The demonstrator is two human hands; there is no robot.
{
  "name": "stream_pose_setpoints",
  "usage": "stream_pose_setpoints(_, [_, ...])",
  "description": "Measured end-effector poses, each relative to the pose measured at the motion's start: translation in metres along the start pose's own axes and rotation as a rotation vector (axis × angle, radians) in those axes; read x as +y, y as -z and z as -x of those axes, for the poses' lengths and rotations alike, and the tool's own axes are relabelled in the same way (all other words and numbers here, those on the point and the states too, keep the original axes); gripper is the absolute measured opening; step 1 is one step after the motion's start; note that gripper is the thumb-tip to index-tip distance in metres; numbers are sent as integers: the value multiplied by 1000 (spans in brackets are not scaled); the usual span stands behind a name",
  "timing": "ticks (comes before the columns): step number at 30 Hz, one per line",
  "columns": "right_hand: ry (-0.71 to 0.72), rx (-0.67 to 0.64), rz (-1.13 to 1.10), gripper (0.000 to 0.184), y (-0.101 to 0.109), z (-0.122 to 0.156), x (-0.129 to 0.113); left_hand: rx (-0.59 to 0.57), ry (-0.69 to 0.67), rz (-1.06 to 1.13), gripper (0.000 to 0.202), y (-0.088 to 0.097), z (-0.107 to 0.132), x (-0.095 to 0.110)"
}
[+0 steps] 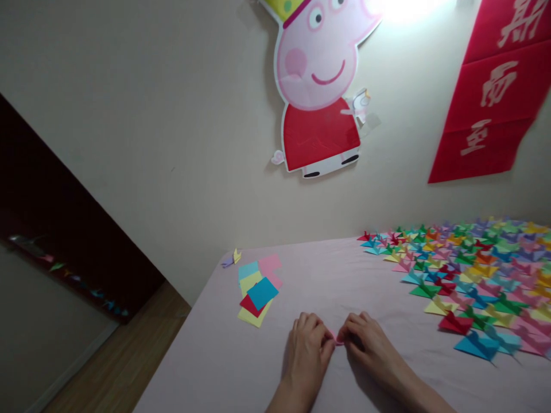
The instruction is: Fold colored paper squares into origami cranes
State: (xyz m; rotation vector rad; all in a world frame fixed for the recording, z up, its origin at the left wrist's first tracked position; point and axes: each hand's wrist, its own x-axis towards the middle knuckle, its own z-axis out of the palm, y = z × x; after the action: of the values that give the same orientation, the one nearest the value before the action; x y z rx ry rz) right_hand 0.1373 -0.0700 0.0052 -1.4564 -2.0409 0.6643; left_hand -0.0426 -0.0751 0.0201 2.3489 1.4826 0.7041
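Head view: left hand and right hand pinch pink paper (on smooth cloth).

Bench: centre & right of view, back edge vs wall.
Hands: left hand & right hand on bench, near edge, mid; side by side, tips meeting.
Paper bit: pinched btw fingers of both hands.
Sheets: overlapping pile on bench, behind & left of left hand, apart from it.
Two folds: on bench, back-left corner, behind sheets, near wall.
Cranes: rows on bench, right of hands, back to wall & off view at right.
Cutout: on wall, above bench mid.
Banner: on wall, right of cutout, above cranes.
Floor: left of & below bench.
Ledge: far left, beyond floor; small folds in a row on it.
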Motion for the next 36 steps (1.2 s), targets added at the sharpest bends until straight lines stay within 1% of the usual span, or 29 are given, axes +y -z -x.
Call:
stream_pose_setpoints(4, [-36,-12,-7,14,0,0,-3,-47,85,3,11,-1,-6,0])
stream_pose_setpoints(11, [-45,24,28,19,-6,-1,-3,-120,139,-15,6,1,-10,4])
stream_pose_setpoints(21, [-16,34,77,19,-8,-1,-3,-132,148,-58,3,-6,-8,3])
stream_pose_setpoints(27, [-32,11,17,10,-4,-1,-2,-148,147,-71,4,-4,-10,6])
stream_pose_setpoints(29, [-38,-5,-5,12,-2,-1,0,-146,154,-73,6,-4,-10,6])
stream_pose_setpoints(33, [-36,-30,-26,16,-1,-1,3,-143,166,-28,10,-3,-9,7])
stream_pose_setpoints(36, [-56,-35,-6,13,-2,-1,-1,-138,167,21,9,-3,-8,7])
